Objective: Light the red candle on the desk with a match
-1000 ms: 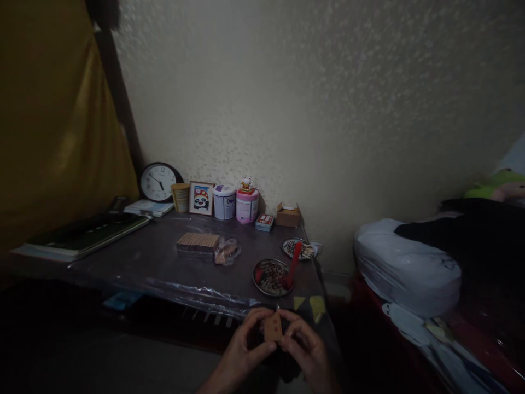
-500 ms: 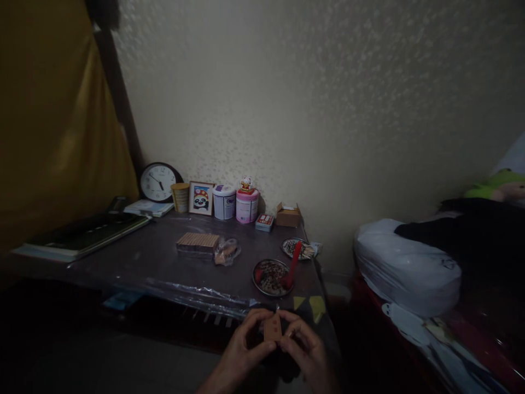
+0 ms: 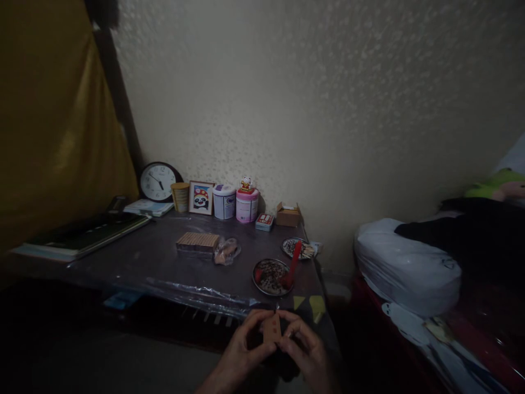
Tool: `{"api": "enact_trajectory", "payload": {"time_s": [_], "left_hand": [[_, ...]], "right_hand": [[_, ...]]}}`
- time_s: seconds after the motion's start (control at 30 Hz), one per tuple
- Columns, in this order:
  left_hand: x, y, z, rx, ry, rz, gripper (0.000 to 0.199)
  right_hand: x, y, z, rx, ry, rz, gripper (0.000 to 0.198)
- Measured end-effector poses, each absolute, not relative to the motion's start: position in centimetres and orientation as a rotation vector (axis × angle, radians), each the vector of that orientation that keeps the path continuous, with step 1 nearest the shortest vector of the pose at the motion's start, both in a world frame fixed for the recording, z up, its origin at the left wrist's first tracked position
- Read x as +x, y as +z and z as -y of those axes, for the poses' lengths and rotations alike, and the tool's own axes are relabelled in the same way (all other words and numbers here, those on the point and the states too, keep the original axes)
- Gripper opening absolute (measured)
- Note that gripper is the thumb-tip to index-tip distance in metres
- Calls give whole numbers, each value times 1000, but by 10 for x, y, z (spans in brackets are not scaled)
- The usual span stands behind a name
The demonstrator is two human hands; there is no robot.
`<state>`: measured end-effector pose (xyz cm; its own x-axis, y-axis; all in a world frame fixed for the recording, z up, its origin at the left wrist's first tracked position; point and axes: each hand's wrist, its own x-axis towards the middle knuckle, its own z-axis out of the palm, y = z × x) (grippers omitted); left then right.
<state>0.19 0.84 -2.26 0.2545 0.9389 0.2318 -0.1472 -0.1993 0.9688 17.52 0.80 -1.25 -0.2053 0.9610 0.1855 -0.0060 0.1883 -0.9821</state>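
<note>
Just past the table's front edge, my hands meet around a small brown cardboard packet (image 3: 272, 329) with red marks on its face. My left hand (image 3: 246, 342) grips its left side between thumb and fingers. On the right side, my right hand (image 3: 304, 346) has thumb and fingers closed at the packet's edge. Beyond them sits a round metal plate (image 3: 262, 291) with small dark and pale bits, and a red plastic scoop (image 3: 293, 262) rests in it. Farther back, a second metal plate (image 3: 287, 250) holds similar bits and thin pale sticks.
A row of brown packets (image 3: 197, 242) lies beside a clear plastic bag (image 3: 227, 251) on the grey table (image 3: 164, 262). Yellow paper pieces (image 3: 316, 306) are near the right edge. Tubs (image 3: 246, 208), a framed picture (image 3: 201, 198), a clock (image 3: 158, 182) and an open carton (image 3: 288, 215) line the wall.
Almost nothing differs. The fingers of my right hand have shifted slightly at the packet's edge, while the things on the table are where they were.
</note>
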Motion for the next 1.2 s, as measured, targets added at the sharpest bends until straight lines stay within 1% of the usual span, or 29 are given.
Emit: {"api": "enact_trajectory", "payload": {"time_s": [0.17,0.43,0.77,1.2], "left_hand": [[2,-20,-8,1411,1220,-805,44],[2,-21,-7,1414,1221,-760,45],[1,-16,-6,1383,1193,-827,47],[1,-20,-8,1418,1219,-826,44]], "right_hand": [[174,-9,-7,-980,1203,1460,28],[175,-10,-7,-963,1217,1476,25],[176,-12,-8,-966,1198,1505,24],[176,-14,-9,-948,1208,1465,22]]}}
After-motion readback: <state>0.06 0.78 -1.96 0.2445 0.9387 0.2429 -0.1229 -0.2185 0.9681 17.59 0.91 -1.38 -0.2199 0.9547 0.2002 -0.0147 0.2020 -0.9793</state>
